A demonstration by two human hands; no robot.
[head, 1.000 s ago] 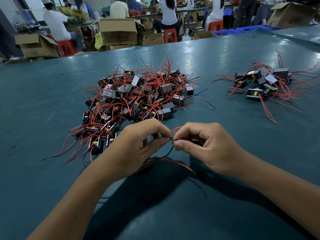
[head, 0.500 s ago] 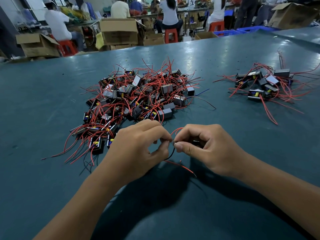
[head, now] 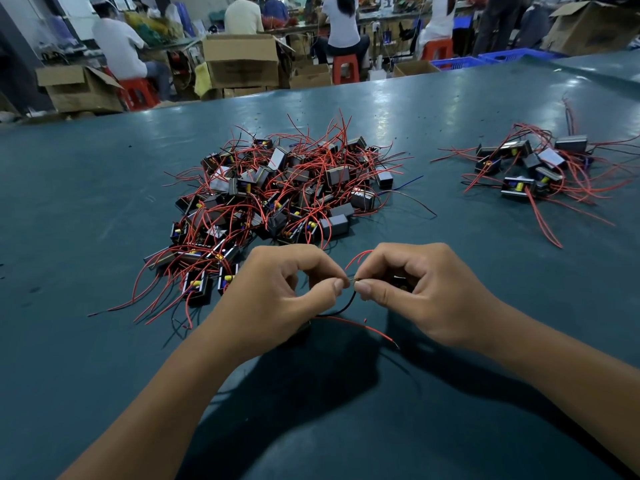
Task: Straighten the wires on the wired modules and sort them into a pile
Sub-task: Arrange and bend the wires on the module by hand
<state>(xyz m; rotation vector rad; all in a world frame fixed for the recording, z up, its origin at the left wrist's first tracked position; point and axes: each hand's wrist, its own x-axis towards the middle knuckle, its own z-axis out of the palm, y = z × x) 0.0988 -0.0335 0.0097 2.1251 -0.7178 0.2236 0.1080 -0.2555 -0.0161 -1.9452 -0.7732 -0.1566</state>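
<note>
Head view of a teal work table [head: 104, 209]. The left hand [head: 277, 299] and right hand [head: 426, 292] meet near the table's middle, thumb and forefinger of each curled into a pinch. Between the two pinches runs the bare end of a black wire [head: 346, 304], which loops down from the fingertips toward the left hand's underside. A red wire [head: 360, 327] trails along the table surface below the hands, its stripped tip pointing right. A short red wire loop [head: 358, 256] rises just above the pinch point. The wired module [head: 398, 282] itself sits inside the curled right hand and shows only as a dark sliver between the fingers; its shape cannot be told.

Compared with the frames one second and half a second earlier, the hands hold the same posture and place; the fingertips have drawn slightly closer together, and the black wire hangs in a tighter curve. The red wire on the table lies much as before.

Beyond the hands, touching none of them, lies the large unsorted heap of modules [head: 277, 195], black blocks tangled in red leads that splay outward toward the left. Well apart, at the far right, lies the smaller sorted pile [head: 530, 171], its red leads fanning mostly rightward. Both heaps are unchanged. Cardboard boxes [head: 242, 60] and seated workers on red stools [head: 344, 69] fill the background behind the table edge.
</note>
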